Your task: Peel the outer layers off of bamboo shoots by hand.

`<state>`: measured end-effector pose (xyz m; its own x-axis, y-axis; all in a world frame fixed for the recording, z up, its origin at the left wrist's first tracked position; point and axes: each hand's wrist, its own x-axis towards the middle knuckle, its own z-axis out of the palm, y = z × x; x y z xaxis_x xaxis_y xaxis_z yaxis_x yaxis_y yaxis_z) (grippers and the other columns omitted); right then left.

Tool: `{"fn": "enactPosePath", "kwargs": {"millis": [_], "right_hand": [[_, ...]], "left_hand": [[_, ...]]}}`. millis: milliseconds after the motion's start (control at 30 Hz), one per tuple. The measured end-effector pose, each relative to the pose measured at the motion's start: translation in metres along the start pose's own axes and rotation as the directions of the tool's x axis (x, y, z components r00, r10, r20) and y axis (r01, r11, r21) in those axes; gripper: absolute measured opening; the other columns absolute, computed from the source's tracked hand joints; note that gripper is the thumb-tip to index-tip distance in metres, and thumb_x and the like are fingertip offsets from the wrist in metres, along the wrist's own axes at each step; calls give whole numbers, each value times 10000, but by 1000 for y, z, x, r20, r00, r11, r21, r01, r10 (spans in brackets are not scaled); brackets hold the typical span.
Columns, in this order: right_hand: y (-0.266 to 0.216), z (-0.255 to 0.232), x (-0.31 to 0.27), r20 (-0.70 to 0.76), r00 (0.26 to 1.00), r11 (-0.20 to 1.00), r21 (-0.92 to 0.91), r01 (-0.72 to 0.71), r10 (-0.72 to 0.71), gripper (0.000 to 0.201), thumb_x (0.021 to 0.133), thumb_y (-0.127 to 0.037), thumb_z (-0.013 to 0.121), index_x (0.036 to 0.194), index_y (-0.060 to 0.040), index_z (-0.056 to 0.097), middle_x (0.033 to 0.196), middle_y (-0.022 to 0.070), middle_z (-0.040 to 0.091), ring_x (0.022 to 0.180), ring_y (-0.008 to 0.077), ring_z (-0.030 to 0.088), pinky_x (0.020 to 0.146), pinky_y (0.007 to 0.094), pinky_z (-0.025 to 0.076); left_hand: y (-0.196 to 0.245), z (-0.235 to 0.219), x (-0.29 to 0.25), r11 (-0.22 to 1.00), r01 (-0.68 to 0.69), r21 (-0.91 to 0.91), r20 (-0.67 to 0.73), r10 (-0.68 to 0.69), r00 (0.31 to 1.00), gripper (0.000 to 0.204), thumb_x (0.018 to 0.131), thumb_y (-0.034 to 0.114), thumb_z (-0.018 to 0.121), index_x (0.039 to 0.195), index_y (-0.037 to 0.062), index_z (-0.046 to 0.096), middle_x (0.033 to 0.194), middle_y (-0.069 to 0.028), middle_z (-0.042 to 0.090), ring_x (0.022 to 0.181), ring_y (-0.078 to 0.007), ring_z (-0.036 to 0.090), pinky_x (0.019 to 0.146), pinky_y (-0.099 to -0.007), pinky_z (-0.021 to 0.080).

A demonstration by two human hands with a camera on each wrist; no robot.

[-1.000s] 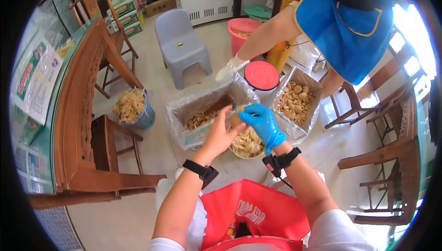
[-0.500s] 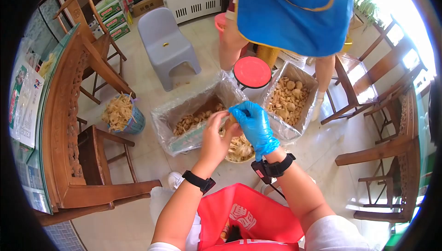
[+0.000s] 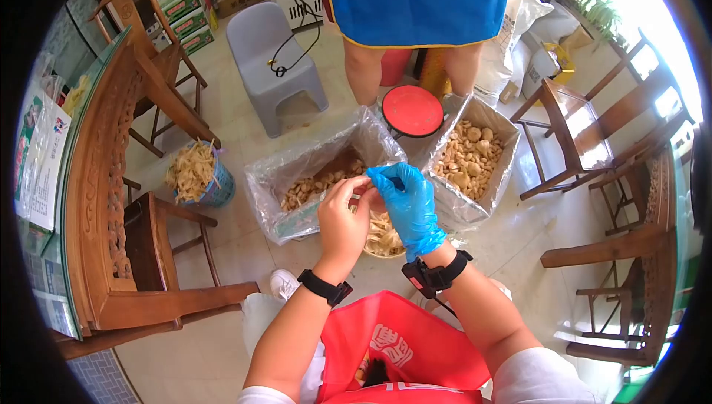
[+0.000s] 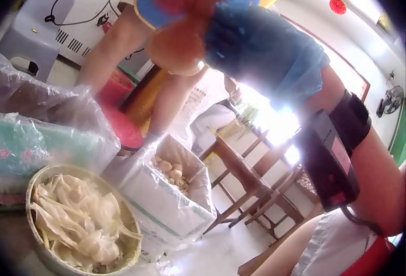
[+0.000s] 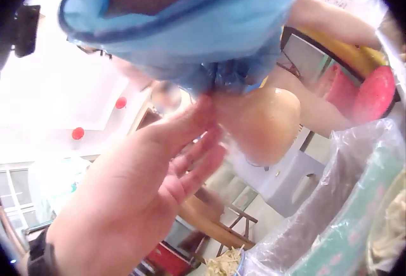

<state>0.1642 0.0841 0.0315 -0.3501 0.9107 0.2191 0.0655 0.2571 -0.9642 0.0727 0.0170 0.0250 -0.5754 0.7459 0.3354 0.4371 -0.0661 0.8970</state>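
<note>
Blue-aproned helper (image 3: 419, 7) scooted left, beyond our fingers | our bare left hand (image 3: 343, 219) + gloved right hand (image 3: 409, 207) both pinching the bulb (image 5: 271, 127) | fat end pokes past fingertips

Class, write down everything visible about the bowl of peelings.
The bowl is round and upright, with a pale yellowish rim; its material is unclear. Thin, papery, cream peelings fill much of it. It stands low beside the plastic-lined boxes, below the left hand and gloved right hand, neither touching it.
</note>
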Motion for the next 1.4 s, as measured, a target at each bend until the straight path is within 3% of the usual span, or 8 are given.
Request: {"fn": "enactPosePath", "kwargs": {"millis": [167,300,533,700,900,1133,1333,1400], "right_hand": [[23,12,-1,-22,999,986,168,-20,24,73,842,-55,598,862,11,623,757,97,644,665,127,582,614,288,485],[20,10,-1,47,966,941,218,-260,256,118,864,-102,563,858,-3,626,762,73,628,696,122,560,634,293,471],[40,23,3,113,906,763,503,-407,409,118,858,-127,578,798,-26,589,765,30,586,727,96,511,654,271,450],[18,8,2,13,908,861,314,-401,418,134,863,-123,581,816,3,574,717,58,582,676,113,522,601,297,462],[18,6,0,-63,993,995,-25,-98,96,136,832,-100,591,800,28,557,705,171,595,599,229,544,578,347,460],[33,4,1,-8,903,878,237,-416,430,174,820,-156,582,799,17,590,677,124,581,629,156,523,590,341,454],[31,0,3,97,876,827,295,-478,472,209,833,-169,580,799,36,596,688,82,595,643,130,518,610,297,444],[31,-5,6,93,861,818,274,-505,500,227,860,-184,560,811,32,609,729,70,611,652,139,528,625,287,444]], "left_hand": [[-10,2,1,974,-173,149,-37,181,983,148,754,-18,633,898,8,621,869,-97,633,773,-212,604,630,-292,487],[-20,3,2,943,-242,229,-13,251,968,117,765,14,631,879,36,622,878,-85,622,785,-216,564,638,-298,465],[-19,5,2,974,-142,174,18,141,990,52,803,89,633,845,60,623,823,-32,607,718,-166,530,610,-288,415],[-20,8,4,994,-8,108,116,-5,993,114,836,30,599,948,11,602,898,-66,609,797,-153,590,698,-273,460],[-10,3,6,959,-191,207,157,160,974,162,805,-19,593,965,5,585,887,-89,586,788,-189,596,682,-291,473],[-5,13,3,938,-286,196,144,261,954,120,742,10,605,854,27,565,833,-112,582,797,-294,525,716,-363,419],[-6,6,0,936,-298,187,120,279,953,101,748,14,608,838,35,569,806,-103,582,786,-285,530,709,-359,413],[-11,13,0,983,-163,79,116,154,981,87,803,58,610,879,25,583,843,-65,592,777,-190,542,739,-302,430]]}}
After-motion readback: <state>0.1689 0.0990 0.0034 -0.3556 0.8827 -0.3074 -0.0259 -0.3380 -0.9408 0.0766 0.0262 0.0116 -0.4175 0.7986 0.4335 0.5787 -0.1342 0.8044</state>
